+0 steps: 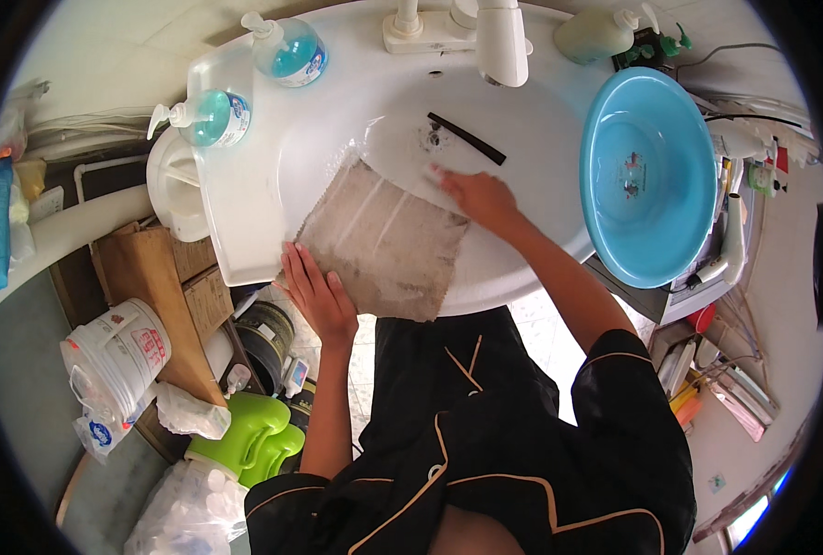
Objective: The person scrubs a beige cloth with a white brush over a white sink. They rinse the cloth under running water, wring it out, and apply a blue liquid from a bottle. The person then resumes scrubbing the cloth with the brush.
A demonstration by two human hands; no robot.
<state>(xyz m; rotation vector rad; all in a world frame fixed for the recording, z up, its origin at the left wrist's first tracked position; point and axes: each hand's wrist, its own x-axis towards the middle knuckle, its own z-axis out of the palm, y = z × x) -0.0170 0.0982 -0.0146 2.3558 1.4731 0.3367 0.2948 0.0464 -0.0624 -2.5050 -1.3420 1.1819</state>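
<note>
A grey-beige cloth (384,243) with zigzag-cut edges is spread over the front of the white washbasin (557,152). It bears pale streaks and darker patches, and its lower edge reaches the basin's front rim. My left hand (321,298) lies flat on the cloth's left corner, palm down. Over the bowl, just past the cloth's upper right corner, is my right hand (481,198). Its fingertips are blurred, and whether they hold anything is unclear. A flat black strip (467,139) lies slantwise in the bowl beside the drain (434,137).
Two pump bottles of blue-green liquid (290,55) (214,118) stand on the left ledge. The white faucet (502,48) overhangs the bowl. A light-blue plastic basin (651,180) is at the right, near a hair dryer (727,243). A white bucket (117,354) stands lower left.
</note>
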